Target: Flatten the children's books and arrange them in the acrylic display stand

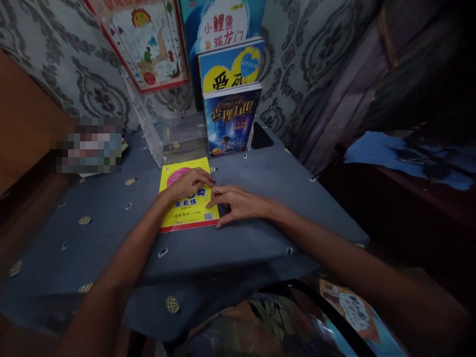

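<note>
A yellow book (185, 210) lies flat on the grey-blue tablecloth (260, 173) in front of me. My left hand (190, 182) rests palm down on its cover, fingers lying flat and curved slightly. My right hand (238, 203) touches the book's right edge, fingers stretched out, thumb on the cloth. Neither hand grips anything.
A clear plastic stand (174, 136) holds upright books behind the yellow one: a dark blue book (231, 119), a yellow-and-blue one (230, 64), others above. A black phone (261, 136) lies to the right. A bag with colourful books (349, 307) sits below the table edge.
</note>
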`<state>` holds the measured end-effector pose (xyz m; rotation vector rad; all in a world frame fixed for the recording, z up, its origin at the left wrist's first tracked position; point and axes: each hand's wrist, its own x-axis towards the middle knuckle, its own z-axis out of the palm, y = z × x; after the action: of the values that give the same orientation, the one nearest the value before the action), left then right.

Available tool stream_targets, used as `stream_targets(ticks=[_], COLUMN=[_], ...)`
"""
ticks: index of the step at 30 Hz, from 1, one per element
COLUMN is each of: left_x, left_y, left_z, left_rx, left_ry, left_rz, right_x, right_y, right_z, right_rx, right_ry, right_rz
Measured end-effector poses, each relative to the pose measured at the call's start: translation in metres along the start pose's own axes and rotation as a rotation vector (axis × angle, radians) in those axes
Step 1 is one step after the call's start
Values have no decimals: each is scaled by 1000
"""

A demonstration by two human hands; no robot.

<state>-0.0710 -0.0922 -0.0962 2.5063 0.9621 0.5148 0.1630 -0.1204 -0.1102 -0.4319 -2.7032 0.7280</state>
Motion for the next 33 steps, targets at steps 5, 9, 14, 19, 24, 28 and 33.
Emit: stream_targets(ticks=[5,9,14,19,24,28,33], left_x=[0,0,-1,-1,-1,-2,-5], left_y=[2,3,2,0,-3,-5,-7], left_z=[0,1,3,5,8,11,15], left_rx=[14,26,37,-27,-91,-129,-152], left_ry=[-2,8,23,82,101,128,136], left_rz=[-6,-3,16,22,20,12,35], right_x=[0,-1,-3,-5,-9,-11,-11], right_y=[-2,-6,-8,-10,-12,-13,-14], right_z=[1,-1,-2,-1,-2,-4,-6], right_rx=[-53,-56,-49,-66,-90,-105,-100], right_ry=[-11,-13,-25,-30,-24,-21,-30], right_rz=[7,27,49,62,50,25,22])
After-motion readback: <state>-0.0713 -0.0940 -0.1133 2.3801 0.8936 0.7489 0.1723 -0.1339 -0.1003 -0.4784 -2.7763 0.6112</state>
